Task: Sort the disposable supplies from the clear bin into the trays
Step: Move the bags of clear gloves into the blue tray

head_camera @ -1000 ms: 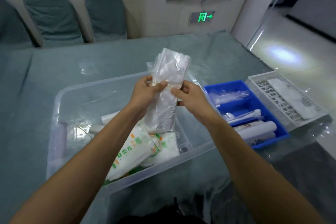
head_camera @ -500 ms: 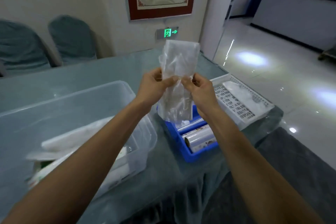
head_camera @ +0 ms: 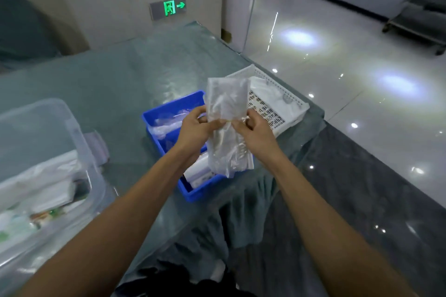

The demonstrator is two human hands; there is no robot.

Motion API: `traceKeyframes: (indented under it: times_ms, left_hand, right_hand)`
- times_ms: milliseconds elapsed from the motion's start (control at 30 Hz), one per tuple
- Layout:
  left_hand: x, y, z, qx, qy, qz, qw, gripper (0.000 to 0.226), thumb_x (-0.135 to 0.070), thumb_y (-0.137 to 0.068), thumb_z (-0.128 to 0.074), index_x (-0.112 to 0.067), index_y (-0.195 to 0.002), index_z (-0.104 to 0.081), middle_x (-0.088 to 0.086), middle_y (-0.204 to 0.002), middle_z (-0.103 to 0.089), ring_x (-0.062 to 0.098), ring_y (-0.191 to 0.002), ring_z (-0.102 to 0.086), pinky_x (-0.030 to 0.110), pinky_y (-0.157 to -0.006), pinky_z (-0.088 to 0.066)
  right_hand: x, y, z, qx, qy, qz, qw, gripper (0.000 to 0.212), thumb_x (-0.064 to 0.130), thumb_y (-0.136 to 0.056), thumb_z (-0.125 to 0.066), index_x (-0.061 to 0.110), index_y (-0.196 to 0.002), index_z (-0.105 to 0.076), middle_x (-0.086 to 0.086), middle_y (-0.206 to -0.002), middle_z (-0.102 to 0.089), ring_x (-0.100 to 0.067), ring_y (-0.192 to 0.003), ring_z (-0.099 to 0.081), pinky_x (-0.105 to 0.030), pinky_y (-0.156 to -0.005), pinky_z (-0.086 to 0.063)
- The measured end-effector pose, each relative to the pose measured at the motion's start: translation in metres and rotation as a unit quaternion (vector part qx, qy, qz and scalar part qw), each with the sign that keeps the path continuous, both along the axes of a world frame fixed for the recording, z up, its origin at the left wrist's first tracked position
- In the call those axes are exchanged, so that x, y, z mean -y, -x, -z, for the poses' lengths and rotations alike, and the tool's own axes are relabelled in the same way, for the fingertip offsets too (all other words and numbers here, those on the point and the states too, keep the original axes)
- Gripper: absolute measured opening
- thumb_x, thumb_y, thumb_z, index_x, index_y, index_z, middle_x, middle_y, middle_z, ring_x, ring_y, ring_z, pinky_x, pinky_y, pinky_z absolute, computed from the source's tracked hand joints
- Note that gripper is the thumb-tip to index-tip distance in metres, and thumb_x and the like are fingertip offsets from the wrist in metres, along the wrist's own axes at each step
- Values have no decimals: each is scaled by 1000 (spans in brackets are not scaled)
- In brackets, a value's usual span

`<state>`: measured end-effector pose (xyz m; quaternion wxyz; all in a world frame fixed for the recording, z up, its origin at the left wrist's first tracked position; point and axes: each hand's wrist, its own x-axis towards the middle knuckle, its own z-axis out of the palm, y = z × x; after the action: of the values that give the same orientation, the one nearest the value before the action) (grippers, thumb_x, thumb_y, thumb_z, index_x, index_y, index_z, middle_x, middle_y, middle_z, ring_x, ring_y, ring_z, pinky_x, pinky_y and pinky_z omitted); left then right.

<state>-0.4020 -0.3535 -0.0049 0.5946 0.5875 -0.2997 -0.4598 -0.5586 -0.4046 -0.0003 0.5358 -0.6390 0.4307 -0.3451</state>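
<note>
Clear plastic bag pack (head_camera: pixel 226 125) held upright in mid-air, above blue tray (head_camera: pixel 169 109) & just in front of white slotted tray (head_camera: pixel 277 106). Not in either tray yet; lower end hangs over the blue tray's near compartment.

Left hand (head_camera: pixel 193 128) pinching pack at mid-height, thumb + fingers curled onto left edge. Right hand (head_camera: pixel 255 132) pinching same band from right side. Both grips closed on the pack, thumbs nearly meeting at centre. Looks like a thin band or tie round the middle, too blurry to confirm.

Handling, judged from look: v. light, soft, floppy film; top half stands only because stack is several layers thick, bottom half sags & crinkles. Slick surface, likely to slide betw. fingers if pinched loosely; layers may fan out if held by one sheet only. Not fragile, no crush risk. Best hold = at the banded middle where layers are bunched, as now, or flat under the whole stack w/ other hand on top. Avoid corner-only pinch: would droop & spill.

Clear bin (head_camera: pixel 79 142) at left on tabletop (head_camera: pixel 108 79), more packets inside, blurred. Blue tray already has wrapped items in far & near compartments. White tray holds sth pale, unclear what.

Which tray is the target: cannot tell.
</note>
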Motion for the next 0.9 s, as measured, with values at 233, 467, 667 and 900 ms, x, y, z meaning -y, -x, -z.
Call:
traceKeyframes:
  times_ms: [233,467,667,900]
  left_hand:
    - [20,-9,43,-45,-45,-21,998,38,-2,-80,-78,-6,-116,-66,10,-108,-76,29,-102,-72,44,-87,-59]
    - [41,-50,85,26,-29,-35,999,17,-15,-89,-73,-19,-106,-73,-9,-98,-77,1,-92,-71,19,-77,-54]
    - [35,-83,143,253,-190,13,949,29,-29,-96,-62,-20,-122,-68,-4,-127,-68,13,-118,-61,29,-96,-47]
    - [44,-88,167,462,-298,166,819,49,-47,-98,-49,-24,-140,-52,1,-156,-39,25,-145,-31,42,-113,-33]
  right_hand:
    - [33,-14,35,-84,39,-44,995,24,29,-94,-65,26,-118,-60,6,-106,-70,-13,-99,-67,-41,-90,-55]
    - [91,-55,41,-211,129,-125,961,19,27,-93,-64,27,-112,-61,8,-93,-70,-6,-85,-65,-36,-80,-54]
    - [135,-88,46,-283,189,-185,922,17,23,-95,-61,26,-112,-60,4,-95,-68,-15,-84,-62,-39,-79,-51]
    - [158,-120,59,-312,254,-269,875,24,17,-97,-55,19,-120,-59,-4,-103,-70,-23,-91,-63,-37,-78,-49]
